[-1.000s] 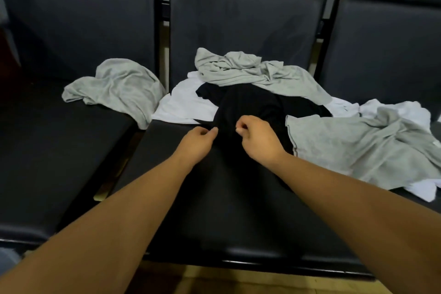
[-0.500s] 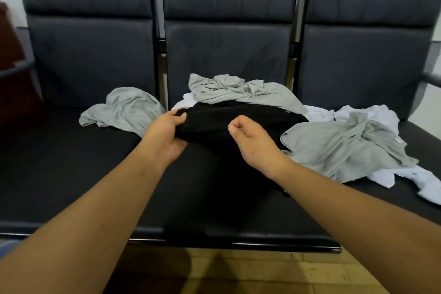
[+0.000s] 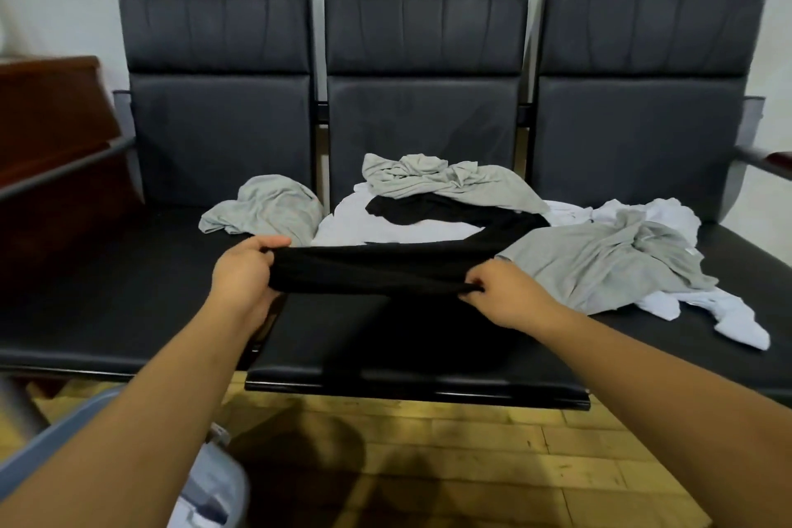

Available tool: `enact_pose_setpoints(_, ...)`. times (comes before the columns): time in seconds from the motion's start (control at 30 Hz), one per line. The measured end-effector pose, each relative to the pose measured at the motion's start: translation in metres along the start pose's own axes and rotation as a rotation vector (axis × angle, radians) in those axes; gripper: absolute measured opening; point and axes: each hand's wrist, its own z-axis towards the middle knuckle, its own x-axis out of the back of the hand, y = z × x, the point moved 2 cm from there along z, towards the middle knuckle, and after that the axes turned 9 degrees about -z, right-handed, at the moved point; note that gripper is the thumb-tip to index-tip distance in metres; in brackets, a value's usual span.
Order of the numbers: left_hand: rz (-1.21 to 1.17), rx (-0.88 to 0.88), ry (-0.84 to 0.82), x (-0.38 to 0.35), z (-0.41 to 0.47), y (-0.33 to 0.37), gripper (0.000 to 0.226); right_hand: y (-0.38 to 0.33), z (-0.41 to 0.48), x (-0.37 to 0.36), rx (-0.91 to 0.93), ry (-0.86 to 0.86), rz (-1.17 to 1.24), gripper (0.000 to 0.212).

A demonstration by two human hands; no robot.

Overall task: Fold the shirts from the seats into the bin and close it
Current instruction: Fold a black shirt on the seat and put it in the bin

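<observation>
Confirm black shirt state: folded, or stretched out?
Not folded. The black shirt is stretched into a band between the left hand and right hand, both gripping it; its far end lies in the pile.

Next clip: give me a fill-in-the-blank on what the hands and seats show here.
The left hand and right hand stretch a ___ shirt between them.
The bench has ___ seats.
The lone shirt on the left seat is ___.
Missing: black; three; grey.
</observation>
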Motion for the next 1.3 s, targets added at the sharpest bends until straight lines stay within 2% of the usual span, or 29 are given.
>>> enact_pose_setpoints(0.07,0.309,-0.009,-0.075,0.010,0.003,-0.008,0.032,0.003,-0.005,0.002,-0.003,0.116,0.092,0.012)
enact_pose_setpoints(0.1,0.542,-0.025,-0.118,0.012,0.006,-0.011,0.026,-0.003,-0.007,0.004,0.042,0.168,0.136,0.015)
enact_pose_setpoints(0.17,0.956,-0.076,-0.244,0.010,0.009,-0.018,0.010,-0.028,-0.013,0.009,0.161,0.190,0.239,0.019)
enact_pose_setpoints(0.2,1.048,-0.112,-0.316,0.006,0.008,-0.022,0.008,-0.043,-0.017,0.009,0.218,0.169,0.291,0.019)
enact_pose_setpoints(0.27,0.974,-0.158,-0.519,-0.009,0.001,-0.030,0.029,-0.069,-0.020,0.006,0.292,0.130,0.362,0.019)
enact_pose_setpoints(0.33,0.735,-0.004,-0.804,-0.027,-0.012,-0.044,0.045,-0.078,-0.016,-0.001,0.297,0.130,0.420,0.018)
enact_pose_setpoints(0.4,0.677,0.165,-0.998,-0.040,-0.026,-0.059,0.049,-0.074,-0.013,-0.007,0.263,0.111,0.485,0.022)
enact_pose_setpoints(0.43,0.695,0.206,-1.048,-0.045,-0.029,-0.066,0.045,-0.068,-0.011,-0.010,0.243,0.095,0.495,0.025)
enact_pose_setpoints(0.5,0.772,0.166,-1.098,-0.051,-0.026,-0.076,0.032,-0.056,-0.011,-0.013,0.213,0.049,0.461,0.028)
enact_pose_setpoints(0.6,0.844,0.110,-1.143,-0.049,-0.018,-0.081,0.014,-0.036,-0.015,-0.017,0.178,-0.065,0.396,0.017)
enact_pose_setpoints(0.7,1.004,0.220,-1.235,-0.035,-0.011,-0.072,0.014,-0.030,-0.022,-0.024,0.183,-0.385,0.485,0.011)
enact_pose_setpoints(0.77,1.138,0.287,-1.235,-0.024,-0.006,-0.065,0.014,-0.029,-0.027,-0.029,0.213,-0.688,0.556,0.013)
enact_pose_setpoints(0.8,1.167,0.287,-1.211,-0.022,-0.004,-0.063,0.011,-0.025,-0.026,-0.032,0.193,-0.781,0.588,0.020)
enact_pose_setpoints(0.83,1.166,0.267,-1.169,-0.021,-0.003,-0.063,0.007,-0.020,-0.022,-0.036,0.131,-0.799,0.621,0.026)
enact_pose_setpoints(0.9,1.119,0.166,-1.053,-0.026,-0.003,-0.070,0.013,-0.001,-0.007,-0.045,-0.073,-0.625,0.636,0.033)
enact_pose_setpoints(1.0,1.207,-0.118,-0.808,-0.045,0.004,-0.089,0.018,0.035,0.008,-0.054,-0.308,-0.294,0.392,0.037)
enact_pose_setpoints(1.07,1.290,-0.262,-0.666,-0.060,0.010,-0.102,0.029,0.053,0.012,-0.058,-0.383,-0.216,0.291,0.042)
enact_pose_setpoints(1.2,1.338,-0.173,-0.506,-0.084,0.019,-0.129,0.060,0.063,0.010,-0.067,-0.502,-0.188,0.317,0.047)
enact_pose_setpoints(1.3,1.393,-0.184,-0.494,-0.094,0.025,-0.142,0.063,0.063,0.020,-0.078,-0.460,-0.110,0.281,0.049)
